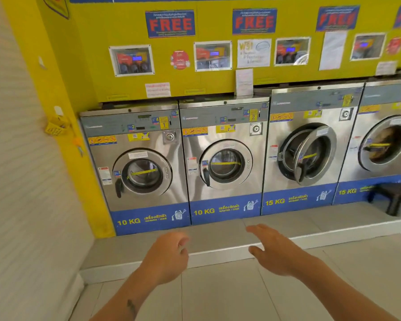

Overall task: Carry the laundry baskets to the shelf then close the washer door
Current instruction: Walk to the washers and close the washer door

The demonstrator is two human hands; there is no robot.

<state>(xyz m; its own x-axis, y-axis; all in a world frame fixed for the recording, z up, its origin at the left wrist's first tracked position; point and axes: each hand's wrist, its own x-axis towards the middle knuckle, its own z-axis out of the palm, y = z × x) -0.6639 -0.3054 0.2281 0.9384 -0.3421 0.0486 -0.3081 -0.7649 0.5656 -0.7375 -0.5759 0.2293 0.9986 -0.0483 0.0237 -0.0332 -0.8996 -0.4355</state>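
A row of steel front-loading washers stands against the yellow wall. The third washer, marked 15 KG, has its round door [315, 154] swung partly open. The two 10 KG washers to its left have their doors [142, 173] closed. The washer at the far right [384, 142] holds laundry behind its door. My left hand [169, 256] is low in the middle, fingers loosely curled, holding nothing. Next to it my right hand [271, 246] is stretched forward with fingers apart, empty. No laundry basket or shelf is in view.
The washers sit on a raised tiled step [218, 251] with a white edge. A dark low stool [396, 195] stands on the step at the far right. A white ribbed wall [21, 181] closes off the left side. A small yellow basket [55, 127] hangs there.
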